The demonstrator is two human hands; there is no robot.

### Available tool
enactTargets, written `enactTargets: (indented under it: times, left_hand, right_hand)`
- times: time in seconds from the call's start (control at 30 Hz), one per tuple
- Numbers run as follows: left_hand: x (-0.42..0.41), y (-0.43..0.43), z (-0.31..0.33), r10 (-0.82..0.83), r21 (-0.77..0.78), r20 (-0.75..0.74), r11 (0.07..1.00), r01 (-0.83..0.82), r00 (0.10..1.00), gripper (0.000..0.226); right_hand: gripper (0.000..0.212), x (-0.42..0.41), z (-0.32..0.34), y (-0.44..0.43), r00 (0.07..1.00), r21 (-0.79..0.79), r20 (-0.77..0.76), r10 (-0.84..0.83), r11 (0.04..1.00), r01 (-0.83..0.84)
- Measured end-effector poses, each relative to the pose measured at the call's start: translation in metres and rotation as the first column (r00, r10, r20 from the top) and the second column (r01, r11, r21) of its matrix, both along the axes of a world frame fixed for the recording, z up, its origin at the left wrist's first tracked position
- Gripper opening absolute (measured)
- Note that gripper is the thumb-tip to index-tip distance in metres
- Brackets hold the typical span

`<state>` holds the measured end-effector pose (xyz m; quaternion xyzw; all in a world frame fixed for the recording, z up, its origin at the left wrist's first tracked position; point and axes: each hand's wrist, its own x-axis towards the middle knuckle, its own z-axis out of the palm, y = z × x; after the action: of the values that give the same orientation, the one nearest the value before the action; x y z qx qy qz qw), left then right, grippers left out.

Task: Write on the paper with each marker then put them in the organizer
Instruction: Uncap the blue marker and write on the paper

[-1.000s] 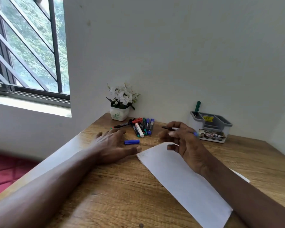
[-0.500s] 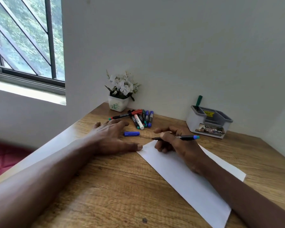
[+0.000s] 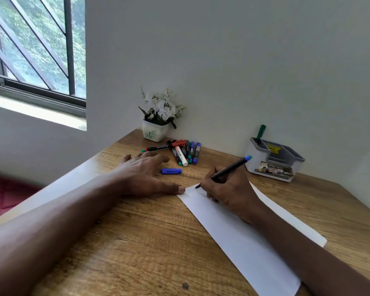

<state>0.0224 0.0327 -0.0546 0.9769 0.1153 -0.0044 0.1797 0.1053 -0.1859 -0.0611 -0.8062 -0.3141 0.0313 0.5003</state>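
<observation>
Gripping the marker (image 3: 224,171) in the right hand (image 3: 229,191), tip at the paper (image 3: 233,233) corner; left hand (image 3: 145,176) flat, thumb pinning it. Risks sliding the sheet, smearing ink, if released.

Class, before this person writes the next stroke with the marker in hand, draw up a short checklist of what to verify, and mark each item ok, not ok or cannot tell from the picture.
1. Marker uncapped: ok. The blue cap lies on the desk, and the marker shows a bare tip.
2. Tip over the paper: ok, at its far corner.
3. Right hand grips the marker: ok.
4. Paper held steady: ok. The left hand lies flat with its thumb at the sheet's corner.
5. Ink flows: cannot tell; the marks near the tip are too faint.
6. Organizer has room: ok; only a green marker stands in it.
</observation>
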Motion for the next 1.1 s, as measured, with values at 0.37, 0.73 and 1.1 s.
enactTargets:
  times: [0.37,0.73,1.1]
  left_hand:
    - [-0.0016,-0.0004,0.0013,-0.013,0.015,-0.013,1.0,0.013,1.0,0.11]
    - [-0.0033,-0.0029,0.0042,-0.004,0.011,-0.023,1.0,0.005,1.0,0.108]
    - [-0.0037,-0.003,0.0042,0.001,0.012,-0.022,1.0,0.0,1.0,0.107]
  right_hand:
    - [0.016,0.005,-0.0007,0.0006,0.998,-0.075,0.063,-0.015,0.997,0.02]
    - [0.018,0.0066,-0.0044,0.0012,0.998,-0.062,0.055,-0.004,0.998,0.007]
    - [0.019,0.0068,-0.0044,0.0,0.99,-0.044,0.134,-0.035,0.998,0.041]
